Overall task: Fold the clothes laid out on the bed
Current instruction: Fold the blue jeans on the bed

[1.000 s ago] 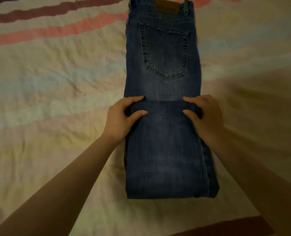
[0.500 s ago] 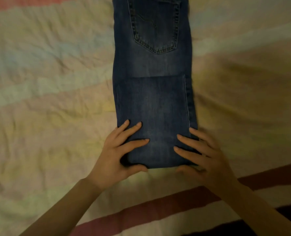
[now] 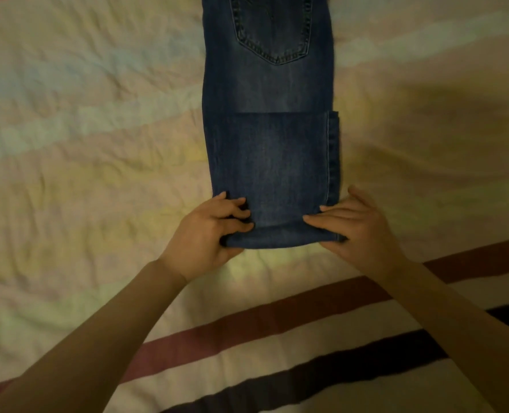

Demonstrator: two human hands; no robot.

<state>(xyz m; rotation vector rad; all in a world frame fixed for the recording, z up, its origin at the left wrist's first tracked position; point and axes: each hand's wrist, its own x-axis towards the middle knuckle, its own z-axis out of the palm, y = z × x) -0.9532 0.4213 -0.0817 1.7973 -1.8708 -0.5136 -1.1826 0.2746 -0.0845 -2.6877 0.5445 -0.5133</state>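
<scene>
A pair of dark blue jeans (image 3: 272, 138) lies lengthwise on the bed, back pocket up, with the leg ends folded over the thigh part. My left hand (image 3: 208, 234) grips the near left corner of the folded end, fingers curled on top and thumb underneath. My right hand (image 3: 357, 225) holds the near right corner, fingers laid over the denim and thumb at its underside. The near edge is lifted slightly off the sheet. The waistband runs out of the top of the view.
The bed is covered by a wrinkled pastel striped sheet (image 3: 98, 138). A dark red stripe (image 3: 247, 326) and a black stripe (image 3: 321, 377) cross the near part of it.
Both hands slid from the fold line in the middle of the jeans down to the near end, then curled round its corners. The view tilted down, so the waistband left the frame.
</scene>
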